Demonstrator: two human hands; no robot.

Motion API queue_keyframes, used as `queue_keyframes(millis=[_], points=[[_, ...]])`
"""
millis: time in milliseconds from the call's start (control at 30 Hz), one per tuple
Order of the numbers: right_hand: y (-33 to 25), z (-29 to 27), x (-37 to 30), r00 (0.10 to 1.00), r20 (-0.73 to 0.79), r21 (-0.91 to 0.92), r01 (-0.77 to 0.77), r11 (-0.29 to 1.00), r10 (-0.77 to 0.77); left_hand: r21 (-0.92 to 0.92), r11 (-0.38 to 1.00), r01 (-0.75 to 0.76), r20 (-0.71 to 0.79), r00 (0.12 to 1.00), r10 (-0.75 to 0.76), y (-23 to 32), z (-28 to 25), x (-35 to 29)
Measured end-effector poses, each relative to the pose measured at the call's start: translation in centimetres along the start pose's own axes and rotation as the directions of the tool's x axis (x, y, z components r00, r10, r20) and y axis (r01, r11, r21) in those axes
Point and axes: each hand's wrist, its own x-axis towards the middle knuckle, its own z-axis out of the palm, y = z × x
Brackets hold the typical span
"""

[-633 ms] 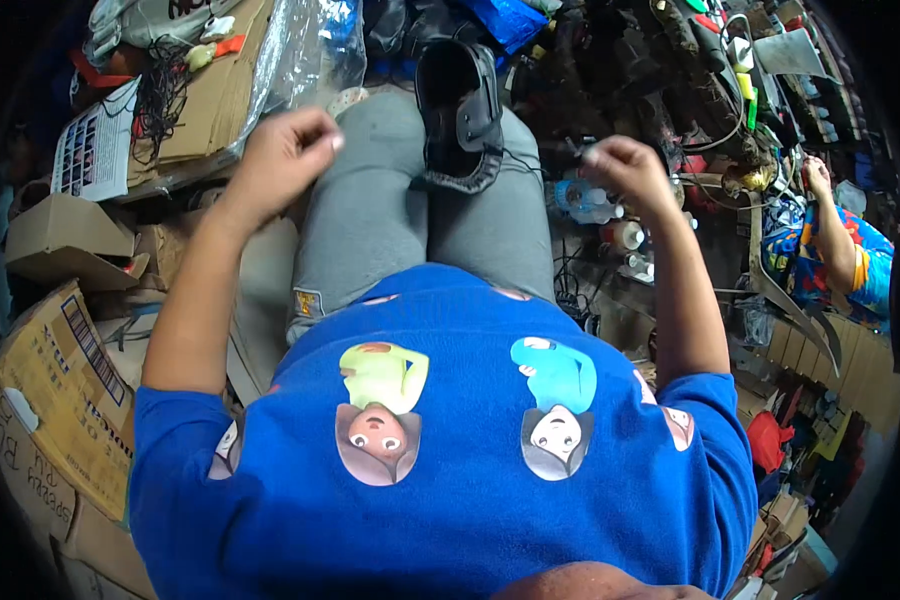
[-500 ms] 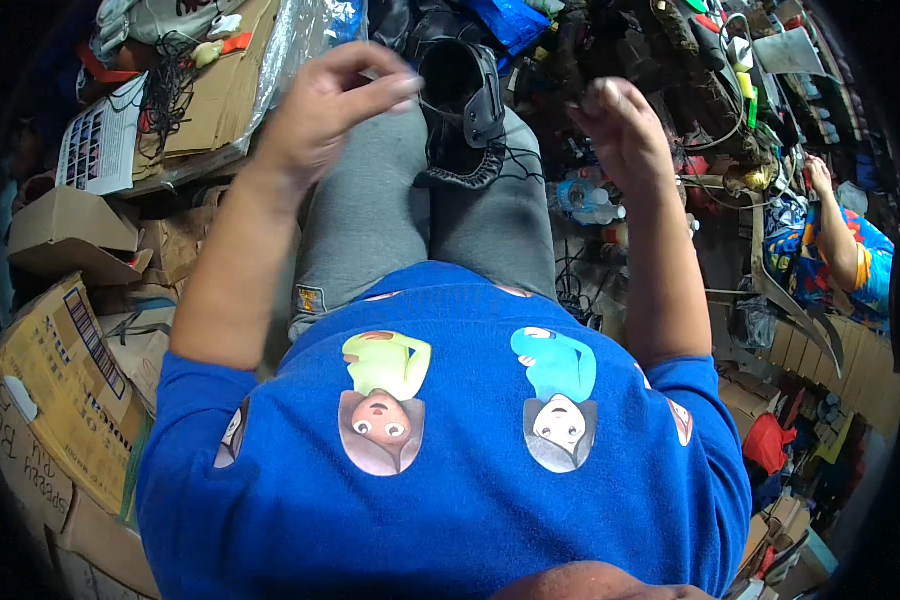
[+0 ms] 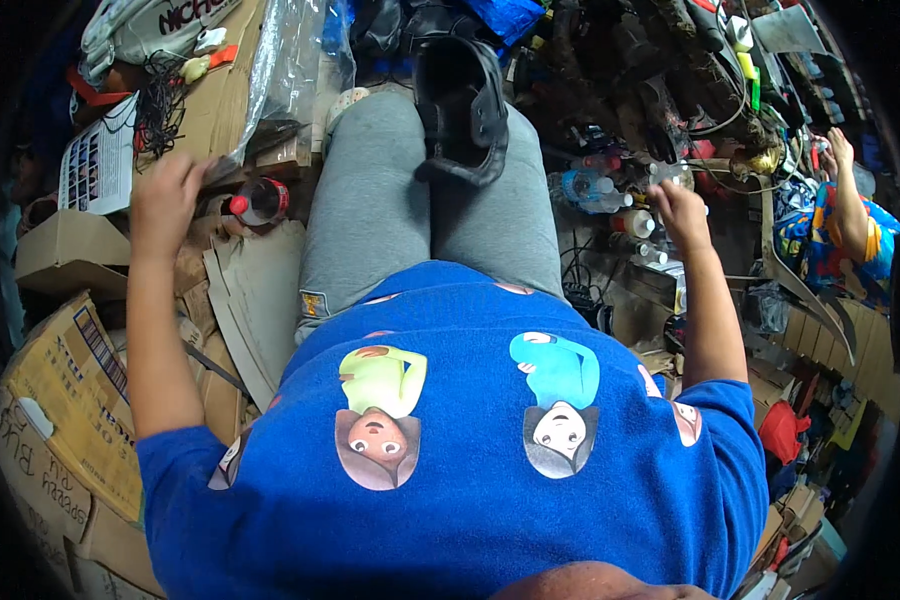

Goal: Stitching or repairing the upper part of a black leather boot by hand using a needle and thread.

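A black shoe (image 3: 487, 118) rests across my thighs, its dark opening facing up. My left hand (image 3: 170, 203) is well out to the left of my legs, its fingers pinched together close to the cardboard and plastic sheeting; anything in the pinch is too fine to make out. Out to the right, my right hand (image 3: 682, 212) is closed with curled fingers, beside several plastic bottles (image 3: 590, 190). Whatever it may hold is hidden. Neither hand touches the shoe.
A red-capped bottle (image 3: 260, 203) stands left of my legs, near cardboard boxes (image 3: 70, 250). Tangled black cord (image 3: 158, 105) lies on cardboard at upper left. Tools and cables crowd the upper right. At far right another person's arm (image 3: 850, 200) reaches in.
Both hands have swung apart and toward me, the left one farther. Dark thread or lace seen beside the shoe earlier no longer shows there. The red-capped bottle has come into view.
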Motion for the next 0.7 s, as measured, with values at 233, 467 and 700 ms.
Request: queue_keyframes(millis=[233,467,700], points=[[3.1,6.3,1.6,0.893,0.321,0.877,-0.406,0.258,0.316,-0.608,0.739,0.289,-0.07,0.908,-0.413,-3.8,-3.4,-0.5],[4.2,8.2,2.1,0.887,0.006,0.575,-0.381,0.725,0.461,-0.281,0.727,-0.626,-0.137,0.776,0.616,15.2,2.6,9.8],[-6.3,3.4,-1.3,0.974,-0.023,0.605,-0.167,0.778,0.227,-0.213,0.593,-0.776,0.194,0.562,0.804,19.3,7.4,16.2]])
